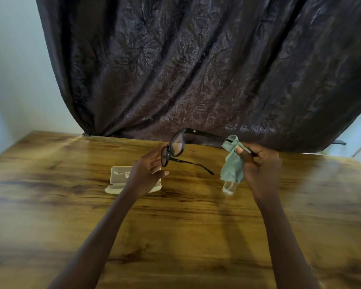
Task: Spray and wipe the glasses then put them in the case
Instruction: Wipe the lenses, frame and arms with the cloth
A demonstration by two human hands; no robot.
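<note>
The wooden table (175, 236) fills the lower half of my feed, its grain running side to side, and both bare forearms reach out over it from 6 o'clock. Further in, at about 11 o'clock, the cream glasses case (117, 176) lies open on the wood with its lid standing up at the far side; the left wrist covers its right part. At about 1 o'clock a small clear spray bottle (229, 187) stands upright on the table, its top hidden behind the hanging cloth (232, 165). Above the case, the left hand (148, 174) is held with its fingers fairly straight and a little apart, their tips right at the front of the frame; I cannot tell whether they touch it. The right hand (261, 165) has its fingers curled, thumb and fingertips pinching the green cloth around the end of one temple arm. The black glasses (176, 146) are in the air between the two hands at 12 o'clock, clear of the table, temples unfolded, lenses turned toward the left hand, the free temple pointing down toward the bottle. Behind the table's far edge hangs a dark leaf-patterned curtain (196, 69), with pale wall (13, 59) at 9 o'clock.
</note>
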